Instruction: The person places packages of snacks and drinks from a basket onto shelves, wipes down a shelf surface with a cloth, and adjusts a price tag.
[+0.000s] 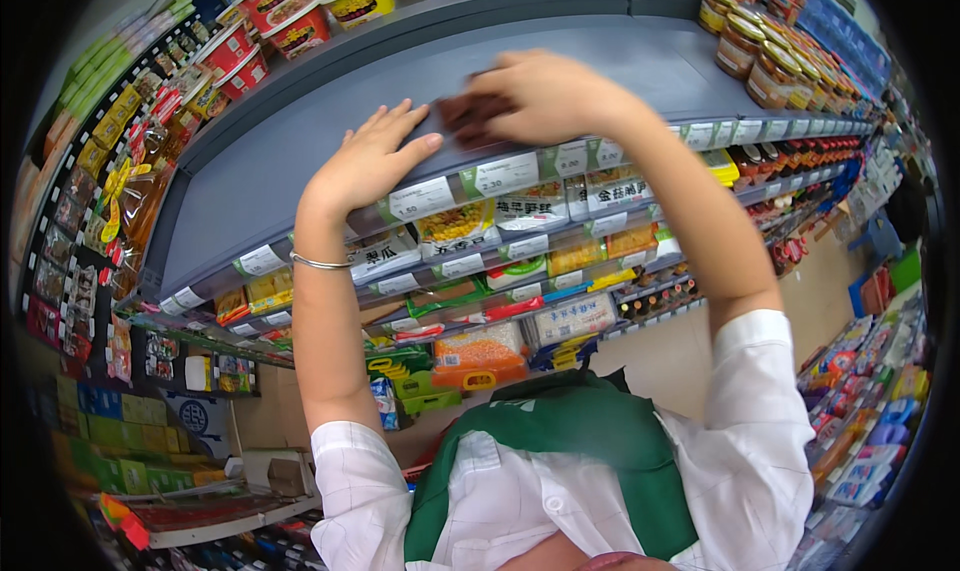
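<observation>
A dark brown cloth (474, 119) is bunched under my right hand (551, 94), which grips it over the grey metal shelf (360, 83). Both the cloth and that hand look blurred. My left hand (381, 154) rests palm down near the shelf's front edge, fingers spread, with nothing in it. A silver bangle (321, 262) circles my left wrist. Price labels (499, 175) run along the shelf's front edge, just below my hands.
Glass jars with yellow lids (772, 64) stand in rows at the shelf's right end. Instant noodle tubs (274, 8) are stacked above at left. Packaged foods (457, 226) fill the lower shelves. Oil bottles (142, 203) stand at left, and goods (862, 421) line the right side.
</observation>
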`<state>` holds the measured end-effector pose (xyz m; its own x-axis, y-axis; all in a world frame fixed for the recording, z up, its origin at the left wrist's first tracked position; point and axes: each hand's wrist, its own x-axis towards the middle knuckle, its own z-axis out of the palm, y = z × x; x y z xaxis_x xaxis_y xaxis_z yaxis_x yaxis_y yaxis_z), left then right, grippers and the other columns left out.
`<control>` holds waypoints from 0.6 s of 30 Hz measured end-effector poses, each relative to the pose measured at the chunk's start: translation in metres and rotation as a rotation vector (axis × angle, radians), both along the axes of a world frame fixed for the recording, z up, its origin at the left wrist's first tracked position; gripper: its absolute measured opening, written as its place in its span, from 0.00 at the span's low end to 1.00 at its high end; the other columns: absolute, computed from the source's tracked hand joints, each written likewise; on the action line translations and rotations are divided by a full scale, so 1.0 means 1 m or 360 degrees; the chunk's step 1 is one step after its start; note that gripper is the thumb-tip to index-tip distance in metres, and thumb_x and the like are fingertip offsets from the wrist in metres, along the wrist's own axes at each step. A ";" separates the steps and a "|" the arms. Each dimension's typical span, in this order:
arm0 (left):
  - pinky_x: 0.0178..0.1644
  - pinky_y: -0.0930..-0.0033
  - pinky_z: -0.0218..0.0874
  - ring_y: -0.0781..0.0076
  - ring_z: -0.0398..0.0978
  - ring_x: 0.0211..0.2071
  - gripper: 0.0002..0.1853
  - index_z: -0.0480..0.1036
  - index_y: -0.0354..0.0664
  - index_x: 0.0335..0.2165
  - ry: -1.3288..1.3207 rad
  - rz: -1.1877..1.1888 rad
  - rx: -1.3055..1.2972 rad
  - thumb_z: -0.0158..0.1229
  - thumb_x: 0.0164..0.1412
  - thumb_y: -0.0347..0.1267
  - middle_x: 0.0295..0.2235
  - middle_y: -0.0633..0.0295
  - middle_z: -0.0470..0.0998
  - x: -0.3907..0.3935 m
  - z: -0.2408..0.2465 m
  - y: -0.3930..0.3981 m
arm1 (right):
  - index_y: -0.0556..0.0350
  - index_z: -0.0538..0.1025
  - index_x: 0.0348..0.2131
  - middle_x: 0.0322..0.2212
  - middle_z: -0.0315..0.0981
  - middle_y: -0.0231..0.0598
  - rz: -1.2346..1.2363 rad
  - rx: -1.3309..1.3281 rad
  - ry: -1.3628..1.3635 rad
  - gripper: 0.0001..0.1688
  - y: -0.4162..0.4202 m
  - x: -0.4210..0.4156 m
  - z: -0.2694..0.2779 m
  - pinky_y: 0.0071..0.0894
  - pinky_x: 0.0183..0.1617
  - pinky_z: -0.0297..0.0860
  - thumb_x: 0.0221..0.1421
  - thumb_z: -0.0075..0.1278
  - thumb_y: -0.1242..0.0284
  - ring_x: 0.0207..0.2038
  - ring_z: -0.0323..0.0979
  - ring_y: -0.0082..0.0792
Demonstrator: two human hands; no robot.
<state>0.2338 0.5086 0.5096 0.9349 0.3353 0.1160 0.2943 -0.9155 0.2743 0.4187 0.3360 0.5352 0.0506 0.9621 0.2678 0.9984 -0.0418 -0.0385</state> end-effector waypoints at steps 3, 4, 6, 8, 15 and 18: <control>0.66 0.45 0.33 0.52 0.44 0.67 0.37 0.58 0.48 0.61 -0.0081 -0.0202 -0.0149 0.45 0.60 0.56 0.64 0.54 0.54 -0.001 -0.015 0.031 | 0.44 0.76 0.45 0.44 0.71 0.44 0.0062 0.0020 0.0107 0.23 0.026 -0.046 0.002 0.41 0.53 0.65 0.47 0.49 0.66 0.45 0.68 0.49; 0.66 0.45 0.34 0.53 0.45 0.66 0.35 0.59 0.47 0.60 -0.0060 -0.0211 -0.0235 0.46 0.61 0.53 0.63 0.55 0.55 0.001 -0.005 0.018 | 0.44 0.77 0.45 0.45 0.71 0.44 0.0071 0.0072 0.0183 0.23 0.022 -0.039 0.001 0.40 0.53 0.65 0.46 0.50 0.67 0.46 0.68 0.49; 0.66 0.45 0.34 0.54 0.46 0.66 0.34 0.60 0.47 0.60 -0.0088 -0.0158 -0.0141 0.46 0.61 0.53 0.63 0.55 0.56 0.001 -0.004 0.011 | 0.44 0.77 0.44 0.47 0.71 0.42 0.0100 0.0184 0.0331 0.24 0.015 -0.024 -0.009 0.39 0.55 0.64 0.44 0.50 0.68 0.46 0.67 0.49; 0.66 0.47 0.35 0.54 0.47 0.66 0.34 0.62 0.46 0.59 -0.0110 -0.0089 -0.0080 0.47 0.61 0.54 0.63 0.54 0.57 -0.002 0.000 0.003 | 0.42 0.78 0.44 0.45 0.72 0.43 0.0014 0.0348 0.0268 0.24 -0.001 -0.004 -0.017 0.39 0.53 0.67 0.44 0.50 0.64 0.46 0.69 0.49; 0.67 0.61 0.40 0.56 0.49 0.65 0.29 0.63 0.39 0.57 -0.0128 -0.0035 -0.0023 0.48 0.64 0.45 0.61 0.51 0.59 -0.008 0.008 -0.013 | 0.54 0.78 0.40 0.39 0.74 0.46 -0.0286 0.1741 0.0478 0.22 -0.098 0.061 -0.017 0.37 0.51 0.68 0.39 0.54 0.74 0.44 0.72 0.42; 0.67 0.61 0.39 0.56 0.48 0.65 0.30 0.63 0.39 0.58 -0.0094 -0.0034 -0.0026 0.48 0.64 0.45 0.62 0.51 0.58 -0.007 0.007 -0.012 | 0.61 0.74 0.44 0.44 0.69 0.44 -0.0416 0.2295 0.0326 0.25 -0.156 0.059 -0.046 0.35 0.56 0.62 0.41 0.52 0.79 0.48 0.67 0.41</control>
<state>0.2268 0.4965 0.5170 0.9335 0.3179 0.1660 0.2578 -0.9165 0.3058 0.4781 0.1795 0.4895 0.3306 -0.1643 0.9294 0.9409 -0.0193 -0.3381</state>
